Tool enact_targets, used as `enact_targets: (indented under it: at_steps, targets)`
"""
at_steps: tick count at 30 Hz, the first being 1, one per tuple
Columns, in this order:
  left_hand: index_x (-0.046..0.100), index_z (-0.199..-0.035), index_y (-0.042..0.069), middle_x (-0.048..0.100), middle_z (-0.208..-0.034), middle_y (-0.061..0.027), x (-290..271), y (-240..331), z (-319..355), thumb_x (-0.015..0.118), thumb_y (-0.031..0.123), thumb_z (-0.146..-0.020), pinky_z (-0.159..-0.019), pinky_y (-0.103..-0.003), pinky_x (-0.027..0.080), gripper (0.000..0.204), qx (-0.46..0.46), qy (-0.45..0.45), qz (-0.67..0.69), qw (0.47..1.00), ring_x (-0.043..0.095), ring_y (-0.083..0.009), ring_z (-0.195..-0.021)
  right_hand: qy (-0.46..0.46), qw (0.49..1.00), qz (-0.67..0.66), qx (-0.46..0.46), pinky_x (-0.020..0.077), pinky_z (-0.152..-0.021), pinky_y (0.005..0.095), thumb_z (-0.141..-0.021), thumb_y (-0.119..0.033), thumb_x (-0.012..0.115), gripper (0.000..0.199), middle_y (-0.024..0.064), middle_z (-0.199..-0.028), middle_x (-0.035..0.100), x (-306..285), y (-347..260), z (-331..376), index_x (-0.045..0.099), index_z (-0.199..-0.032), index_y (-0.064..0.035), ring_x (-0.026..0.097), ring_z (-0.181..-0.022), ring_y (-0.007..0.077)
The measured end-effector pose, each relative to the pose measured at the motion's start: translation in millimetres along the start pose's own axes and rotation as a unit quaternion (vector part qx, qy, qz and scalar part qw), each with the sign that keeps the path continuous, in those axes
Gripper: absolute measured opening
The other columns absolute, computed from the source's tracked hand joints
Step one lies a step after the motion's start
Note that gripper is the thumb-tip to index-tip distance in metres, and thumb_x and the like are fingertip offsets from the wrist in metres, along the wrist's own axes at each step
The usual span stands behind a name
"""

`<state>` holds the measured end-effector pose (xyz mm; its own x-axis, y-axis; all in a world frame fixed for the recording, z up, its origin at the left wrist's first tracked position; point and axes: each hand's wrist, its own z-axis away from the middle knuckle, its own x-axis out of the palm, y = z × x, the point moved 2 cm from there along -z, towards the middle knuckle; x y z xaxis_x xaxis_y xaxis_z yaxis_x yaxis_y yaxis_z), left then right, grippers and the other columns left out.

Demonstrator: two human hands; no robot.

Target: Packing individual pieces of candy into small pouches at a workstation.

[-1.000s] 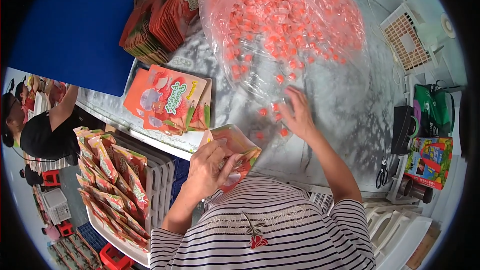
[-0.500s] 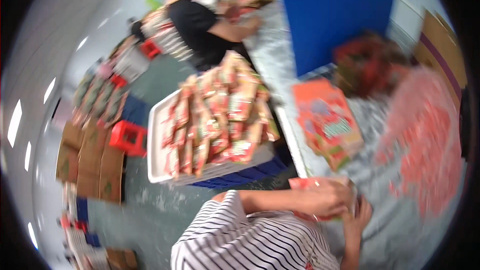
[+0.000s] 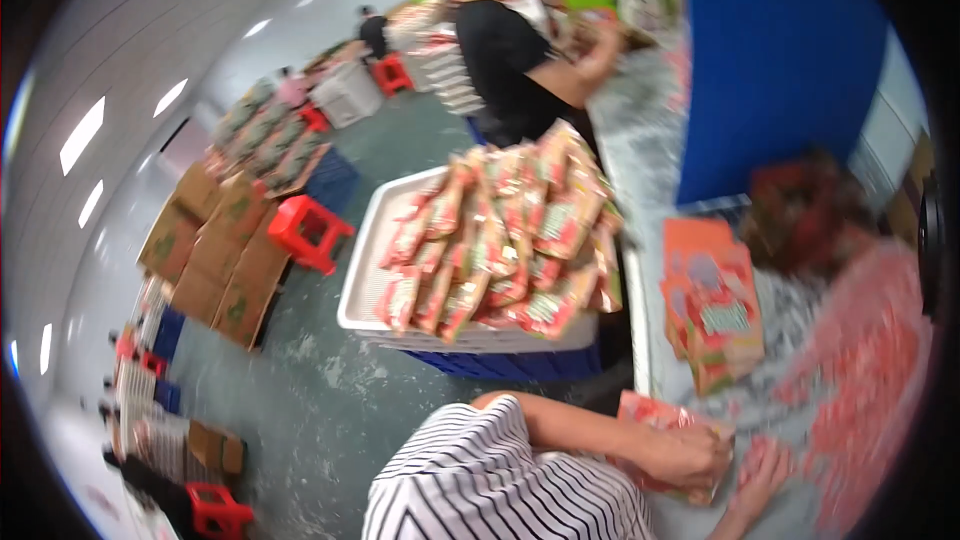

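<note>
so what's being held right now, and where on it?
The left hand grips a red-orange pouch over its right end. The right hand lies flat on the table beside it; whether it holds anything cannot be told.

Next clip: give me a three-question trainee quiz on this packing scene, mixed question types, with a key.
1. True or false: the left hand grips a red pouch.
2. The filled packets are piled on: A) a white tray on a blue crate, B) a red stool, C) the floor.
3. Where is the right hand relative to the left?

Key: 1. True. 2. A: white tray. 3. Just to its right, open, fingers spread by the pouch on the table.
</note>
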<state>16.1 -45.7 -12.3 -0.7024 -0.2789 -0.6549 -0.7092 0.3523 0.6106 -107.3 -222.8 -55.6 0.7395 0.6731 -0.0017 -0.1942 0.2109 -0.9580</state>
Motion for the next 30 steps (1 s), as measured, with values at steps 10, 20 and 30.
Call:
enact_targets:
  at_steps: [10, 20, 30]
  targets:
    - [0.06, -0.088, -0.001, 0.057, -0.089, -0.0166, -22, 20, 5, 0.07, 0.006, -0.077, -0.072, -0.043, 0.048, 0.016, -0.06, -0.033, 0.051, 0.996, 0.059, -0.0339, -0.081, -0.009, 0.907, 0.176, -0.381, 0.0482, -0.074, 0.034, -0.092, 0.002, 0.047, 0.015, 0.0183, -0.109, 0.055, 82, -37, 50, 0.052, -0.105, 0.0028, 0.057, -0.083, 0.0272]
    - [0.062, -0.088, 0.001, 0.06, -0.089, -0.013, -30, 14, 12, 0.073, 0.008, -0.077, -0.064, -0.039, 0.052, 0.017, -0.097, 0.005, 0.007, 0.995, 0.061, -0.0308, -0.075, -0.023, 0.939, 0.15, -0.308, 0.0525, -0.085, 0.0371, -0.086, 0.007, 0.055, 0.026, 0.0199, -0.115, 0.057, 75, -36, 95, 0.053, -0.112, 0.005, 0.061, -0.104, 0.0345]
    - [0.063, -0.083, 0.001, 0.059, -0.08, -0.011, -49, 20, 24, 0.074, 0.008, -0.077, -0.063, -0.038, 0.051, 0.014, -0.093, 0.027, 0.0, 0.995, 0.061, -0.0282, -0.07, -0.231, 0.918, 0.202, -0.249, 0.0522, -0.074, 0.0341, -0.087, -0.003, 0.06, 0.017, 0.0148, -0.103, 0.064, 81, -72, 49, 0.062, -0.102, 0.0024, 0.066, -0.089, 0.0278]
